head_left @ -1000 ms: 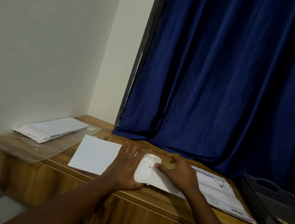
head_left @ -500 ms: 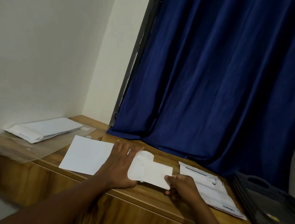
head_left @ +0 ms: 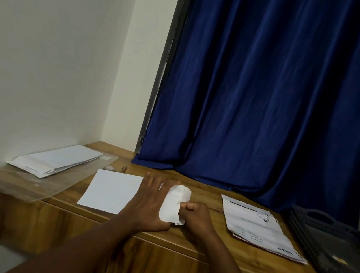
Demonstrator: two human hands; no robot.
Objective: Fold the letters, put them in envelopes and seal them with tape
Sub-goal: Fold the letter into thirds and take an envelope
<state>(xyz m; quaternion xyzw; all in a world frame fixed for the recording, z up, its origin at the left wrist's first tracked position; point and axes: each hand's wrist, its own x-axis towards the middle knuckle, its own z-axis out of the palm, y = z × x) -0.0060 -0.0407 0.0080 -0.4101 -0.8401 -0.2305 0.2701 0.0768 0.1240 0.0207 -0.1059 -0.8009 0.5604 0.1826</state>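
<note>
The left hand (head_left: 153, 204) lies flat, fingers spread, pressing the envelope (head_left: 112, 191) onto the wooden surface (head_left: 197, 238). The right hand (head_left: 195, 215) is closed on the folded letter (head_left: 174, 201), pinching its right end. The letter sits between the two hands, touching both, at the envelope's right end. The envelope's long axis runs left to right, so the letter likely has to travel leftward along that line; whether its leading edge is already inside the mouth cannot be told, since the left hand covers it. The right hand is placed to push, the left to anchor. More printed sheets (head_left: 258, 228) wait to the right, and an envelope stack (head_left: 55, 160) lies far left.
</note>
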